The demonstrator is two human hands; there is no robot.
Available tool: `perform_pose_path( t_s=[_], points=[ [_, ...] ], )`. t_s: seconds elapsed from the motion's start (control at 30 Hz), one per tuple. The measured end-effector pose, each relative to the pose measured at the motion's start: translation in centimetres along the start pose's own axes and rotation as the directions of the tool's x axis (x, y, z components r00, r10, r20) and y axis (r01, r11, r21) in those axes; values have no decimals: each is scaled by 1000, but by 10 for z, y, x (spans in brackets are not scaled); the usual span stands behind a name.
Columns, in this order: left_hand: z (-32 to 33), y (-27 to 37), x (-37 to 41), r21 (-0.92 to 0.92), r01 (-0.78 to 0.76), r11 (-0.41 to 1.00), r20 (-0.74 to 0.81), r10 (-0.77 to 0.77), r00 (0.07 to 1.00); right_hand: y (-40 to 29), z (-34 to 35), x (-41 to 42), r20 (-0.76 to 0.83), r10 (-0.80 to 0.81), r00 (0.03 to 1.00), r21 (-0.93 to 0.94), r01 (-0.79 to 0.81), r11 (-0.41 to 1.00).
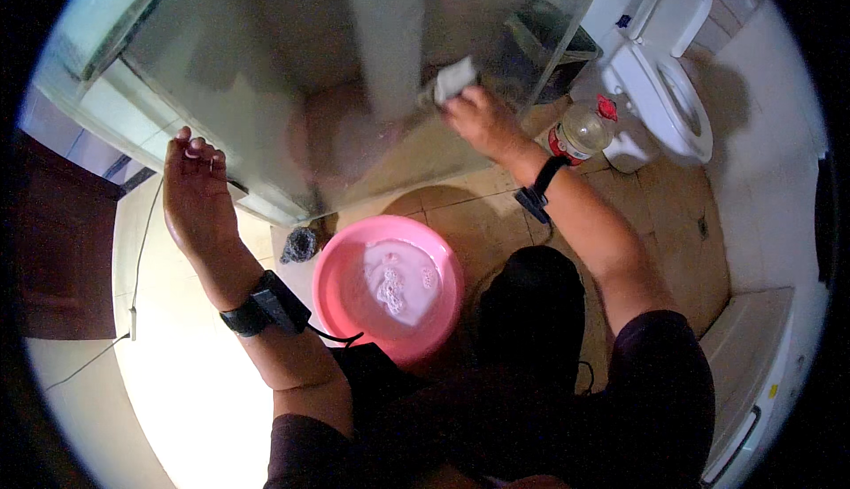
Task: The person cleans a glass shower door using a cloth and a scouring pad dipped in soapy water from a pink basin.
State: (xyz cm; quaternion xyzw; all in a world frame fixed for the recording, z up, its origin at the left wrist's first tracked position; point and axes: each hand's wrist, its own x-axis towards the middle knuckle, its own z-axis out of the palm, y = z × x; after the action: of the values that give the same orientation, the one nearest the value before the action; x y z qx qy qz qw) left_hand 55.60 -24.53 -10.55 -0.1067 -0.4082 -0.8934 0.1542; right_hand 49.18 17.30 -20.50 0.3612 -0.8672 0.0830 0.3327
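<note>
My right hand [488, 127] grips a pale cloth or sponge [457, 79], slightly blurred, at the face of a glass shower panel [252, 91]. Whether it touches the glass is hard to tell. My left hand [201, 190] is raised at the panel's left end, palm up, fingers a little bent, nothing in it. Between my arms, on the floor, stands a pink plastic basin [323, 290] with cloudy, foamy water [405, 283]. Just behind its left rim lies a small dark grey wad [299, 245], perhaps a scouring pad.
A clear plastic bottle [581, 132] with a red cap stands right of my right wrist, before a white toilet [671, 101]. A dark bin [554, 47] shows partly through the glass. Thin cable [147, 237] runs along the left. The tiled floor [637, 223] spreads rightward to a wall.
</note>
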Motion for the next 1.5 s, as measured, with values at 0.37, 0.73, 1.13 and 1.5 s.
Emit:
perform_pose_path(
  t_s=[0.37,0.73,1.13,1.5],
  points=[
    [21,-24,18,-278,14,961,151,29,988,55,-168,85,238,-250,939,-266,311,912],
    [8,-37,36,-394,25,919,-10,-31,999,36,-251,281,-320,-449,834,-668,137,731],
    [15,-17,20,-301,16,954,-34,-28,999,10,-115,115,234,-332,914,-426,404,810],
    [40,-27,11,-246,77,966,-85,-101,991,46,-220,265,-719,-84,690,-272,-168,947]
  ],
)
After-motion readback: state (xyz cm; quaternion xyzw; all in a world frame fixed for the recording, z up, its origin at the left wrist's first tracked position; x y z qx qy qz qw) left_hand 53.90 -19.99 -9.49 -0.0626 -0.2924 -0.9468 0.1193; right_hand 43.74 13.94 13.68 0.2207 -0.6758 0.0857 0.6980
